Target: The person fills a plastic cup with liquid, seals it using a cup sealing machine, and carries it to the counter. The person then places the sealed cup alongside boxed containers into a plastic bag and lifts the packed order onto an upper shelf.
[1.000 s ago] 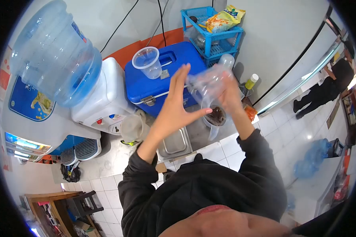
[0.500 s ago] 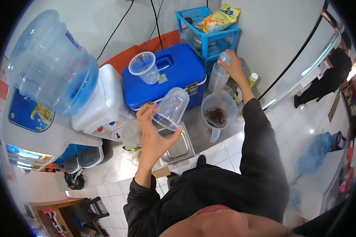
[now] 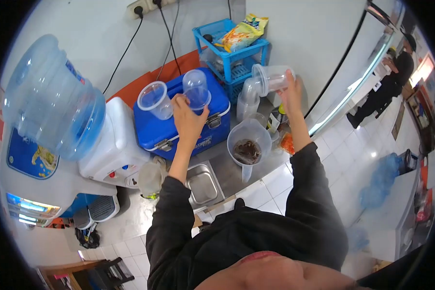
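My left hand [image 3: 189, 118] is closed on the rim of a clear plastic cup [image 3: 195, 86], over the lid of a blue cooler box [image 3: 147, 128]. Whether this cup touches the lid I cannot tell. A second clear cup [image 3: 163, 107] is on the lid to its left. At the right, my right hand [image 3: 291, 94] grips a clear plastic cup [image 3: 275, 79], tipped sideways, its rim pointing left. Just beside it is a stack of clear cups [image 3: 247, 104]. Below them stands a translucent jug [image 3: 256, 131] with dark contents.
A white water dispenser [image 3: 113, 150] with a large blue bottle [image 3: 48, 101] stands at left. Behind the cups is a blue rack [image 3: 232, 55] holding a yellow packet [image 3: 244, 34]. A small metal sink [image 3: 203, 186] is at the counter's front. Another person [image 3: 389, 79] is far right.
My left hand has carried its cup forward over the cooler lid. My right hand has lifted a cup from the stack and turned it sideways. The view has shifted too.
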Tool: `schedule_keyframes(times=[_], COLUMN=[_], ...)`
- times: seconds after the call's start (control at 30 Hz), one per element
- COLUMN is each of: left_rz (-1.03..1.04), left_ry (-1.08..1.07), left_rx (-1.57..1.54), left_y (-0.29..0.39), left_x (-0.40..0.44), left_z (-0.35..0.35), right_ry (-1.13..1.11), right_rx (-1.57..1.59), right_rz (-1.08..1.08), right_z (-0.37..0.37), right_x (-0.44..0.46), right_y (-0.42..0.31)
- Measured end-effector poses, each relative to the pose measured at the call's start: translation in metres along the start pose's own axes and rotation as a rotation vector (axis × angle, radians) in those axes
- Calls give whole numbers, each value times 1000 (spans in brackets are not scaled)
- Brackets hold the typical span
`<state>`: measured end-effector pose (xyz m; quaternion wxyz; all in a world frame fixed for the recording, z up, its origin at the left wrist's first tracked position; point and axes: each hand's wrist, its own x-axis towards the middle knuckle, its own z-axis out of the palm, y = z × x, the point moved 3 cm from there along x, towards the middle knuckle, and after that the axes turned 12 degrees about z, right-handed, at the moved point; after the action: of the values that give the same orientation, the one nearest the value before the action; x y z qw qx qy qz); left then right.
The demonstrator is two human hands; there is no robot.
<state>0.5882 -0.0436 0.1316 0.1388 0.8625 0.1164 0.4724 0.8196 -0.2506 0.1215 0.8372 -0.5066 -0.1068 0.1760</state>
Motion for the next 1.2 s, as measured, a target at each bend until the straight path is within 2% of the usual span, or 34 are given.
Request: schedule_keyframes(times=[0.03,0.2,0.27,0.33,0.37,0.4,0.5,0.6,0.67,0.8,0.87,0.9,0.93,1.0,1.13,1.2], left_rz=[-51,-66,61,86,70,19,-34,-68,-148,-205,-176,-67,-96,-101,-162,-91], left_ry=[-25,-3,-54,-260,-354,-317,-326,-300,-265,-177,-172,-180,-166,-199,-116,-125], left_rx=[52,59,-111,-438,-466,-650,-745,-656,-602,-694,-687,-562,-534,-471,-461,-432], left_y=[0,15,60,93,102,109,112,116,127,127,124,119,116,115,110,112], left_x=[-5,-23,-24,-36,-42,-50,-72,-84,-89,-106,-113,-115,-116,-119,-118,-115], left_z=[-1,-7,-31,-45,-49,-50,-57,-71,-79,-78,-77,-78,-78,-79,-85,-90], right_ry=[-97,-221,-357,-350,-358,-371,-411,-466,-376,-440,-492,-533,-555,-594,-505,-517], right_rx=[87,256,220,118,106,92,28,120,317,461,456,499,497,473,228,200], right_rz=[57,212,252,317,326,335,375,417,464,564,523,561,597,432,478,484], right_z=[0,8,16,16,20,25,30,36,39,50,58,56,56,56,56,55], right_x=[-9,-53,-79,-100,-116,-131,-154,-173,-187,-229,-245,-243,-242,-243,-239,-235], right_y=[2,13,17,32,33,32,34,43,49,70,80,85,85,81,82,92])
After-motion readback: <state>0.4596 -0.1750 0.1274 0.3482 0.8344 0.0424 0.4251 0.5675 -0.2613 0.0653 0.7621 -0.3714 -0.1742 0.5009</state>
